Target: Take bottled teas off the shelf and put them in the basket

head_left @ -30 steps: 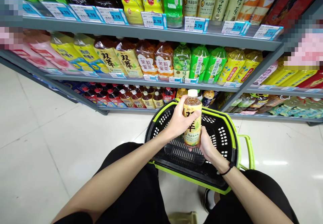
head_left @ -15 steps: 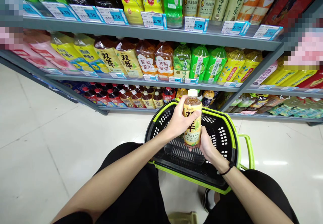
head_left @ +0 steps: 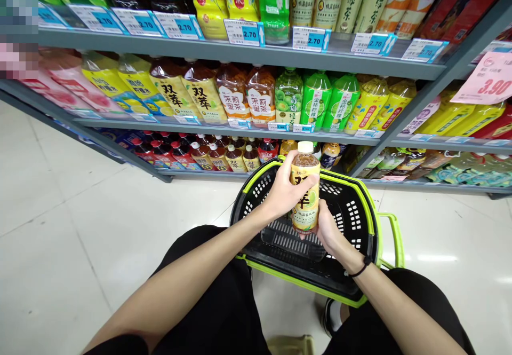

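A tea bottle (head_left: 304, 205) with a yellow label and a white cap is held upright, slightly tilted, over a black shopping basket (head_left: 280, 267) with lime-green trim. My left hand (head_left: 285, 187) wraps round its upper left side, thumb across the label. Low on the bottle's right side and underneath, my right hand (head_left: 327, 227) grips it; some of those fingers are hidden behind it. A dark band circles my right wrist. The basket's slotted floor shows below the bottle.
Shelves of bottled drinks stand ahead, with large tea bottles (head_left: 204, 93) on the middle level and small bottles (head_left: 236, 157) on the lowest. Price tags (head_left: 244, 33) line the shelf edge. A green basket handle (head_left: 396, 237) sticks out right. Pale floor tiles (head_left: 48, 227) lie left.
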A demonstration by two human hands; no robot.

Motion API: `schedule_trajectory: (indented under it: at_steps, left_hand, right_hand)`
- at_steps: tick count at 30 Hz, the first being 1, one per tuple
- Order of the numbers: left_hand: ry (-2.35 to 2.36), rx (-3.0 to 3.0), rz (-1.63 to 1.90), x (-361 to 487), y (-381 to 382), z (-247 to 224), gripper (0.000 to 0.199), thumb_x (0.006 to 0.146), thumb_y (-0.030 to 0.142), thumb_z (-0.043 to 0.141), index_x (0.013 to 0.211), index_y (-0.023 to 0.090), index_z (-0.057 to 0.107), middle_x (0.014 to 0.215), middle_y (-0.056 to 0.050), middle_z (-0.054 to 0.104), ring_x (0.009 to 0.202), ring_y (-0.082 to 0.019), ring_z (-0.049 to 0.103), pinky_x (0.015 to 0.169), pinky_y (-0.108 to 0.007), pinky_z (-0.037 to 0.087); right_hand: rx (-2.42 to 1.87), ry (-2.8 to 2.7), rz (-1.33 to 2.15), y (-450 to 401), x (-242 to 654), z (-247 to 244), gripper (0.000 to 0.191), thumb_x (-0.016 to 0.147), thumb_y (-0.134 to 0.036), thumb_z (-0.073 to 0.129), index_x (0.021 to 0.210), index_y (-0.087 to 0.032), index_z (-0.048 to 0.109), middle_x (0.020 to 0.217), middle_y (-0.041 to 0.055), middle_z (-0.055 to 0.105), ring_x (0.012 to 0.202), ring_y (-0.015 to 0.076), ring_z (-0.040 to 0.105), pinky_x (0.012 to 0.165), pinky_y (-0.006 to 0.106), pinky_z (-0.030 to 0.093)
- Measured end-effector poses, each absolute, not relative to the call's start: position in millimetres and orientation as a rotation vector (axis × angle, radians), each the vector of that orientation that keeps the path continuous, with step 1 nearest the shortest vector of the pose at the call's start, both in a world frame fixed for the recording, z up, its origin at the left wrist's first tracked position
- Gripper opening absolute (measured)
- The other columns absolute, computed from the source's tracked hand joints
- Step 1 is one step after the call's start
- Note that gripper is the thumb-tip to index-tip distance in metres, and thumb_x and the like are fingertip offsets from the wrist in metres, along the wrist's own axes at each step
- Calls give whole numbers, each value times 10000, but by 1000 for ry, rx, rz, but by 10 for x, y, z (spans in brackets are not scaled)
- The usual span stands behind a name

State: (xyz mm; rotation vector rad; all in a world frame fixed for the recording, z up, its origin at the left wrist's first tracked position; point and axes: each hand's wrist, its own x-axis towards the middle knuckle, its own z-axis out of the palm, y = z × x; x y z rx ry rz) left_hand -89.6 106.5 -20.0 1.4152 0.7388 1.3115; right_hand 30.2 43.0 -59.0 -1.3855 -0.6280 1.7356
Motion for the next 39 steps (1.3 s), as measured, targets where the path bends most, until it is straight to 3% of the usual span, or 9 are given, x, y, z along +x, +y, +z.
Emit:
schedule_trajectory:
  at_steps: [4, 10, 17, 25, 32, 39]
  left_hand:
    - [754, 1426, 1314, -893, 1063, -194, 505, 820, 362, 805, 1207, 183, 534, 1085, -61, 673, 962, -186, 640, 899, -299, 547]
    - [756, 1432, 1307, -895, 1062, -178, 532, 817, 402, 811, 1209, 182, 526, 1082, -68, 671, 960, -191, 638, 899, -303, 543]
    - [770, 1439, 1305, -896, 1072, -194, 524, 826, 377, 779, 1232, 178, 515, 1087, -66, 670, 963, -187, 636, 893, -297, 543]
    - [746, 1424, 1316, -896, 1069, -209, 520, 826, 340, 789, 1240, 175, 520, 1094, -65, 674, 964, -180, 644, 891, -291, 548]
    - [732, 1406, 1313, -894, 1073, -217, 527, 813, 341, 819, 1220, 176, 528, 1068, -53, 669, 938, -169, 638, 870, -275, 544]
    - [740, 1427, 1311, -898, 1074, -211, 516, 821, 336, 792, 1228, 174, 519, 1075, -58, 672, 943, -172, 638, 873, -283, 546]
  right_hand:
    - [-1402, -628, 1728, 435, 298, -580, 512, 1066, -388, 226, 1059, -151, 679, 848, 113, 722, 639, 216, 655, 508, 309, 539]
    - [-1364, -647, 1731, 447, 310, -626, 526, 1077, -385, 203, 1071, -137, 667, 874, 126, 727, 618, 208, 644, 393, 253, 424]
    - [-1370, -642, 1733, 434, 300, -583, 533, 1082, -359, 191, 1060, -122, 668, 864, 130, 723, 612, 209, 636, 372, 251, 403]
    - [-1362, -642, 1740, 431, 304, -601, 545, 1100, -370, 175, 1013, -127, 656, 871, 131, 723, 605, 202, 640, 378, 245, 410]
    - [-1362, -616, 1739, 446, 300, -605, 542, 1108, -362, 168, 1004, -134, 648, 872, 123, 728, 639, 200, 655, 482, 276, 523]
    - [-1361, -617, 1734, 438, 307, -620, 534, 1113, -375, 175, 1058, -133, 648, 875, 118, 722, 638, 199, 650, 492, 286, 532]
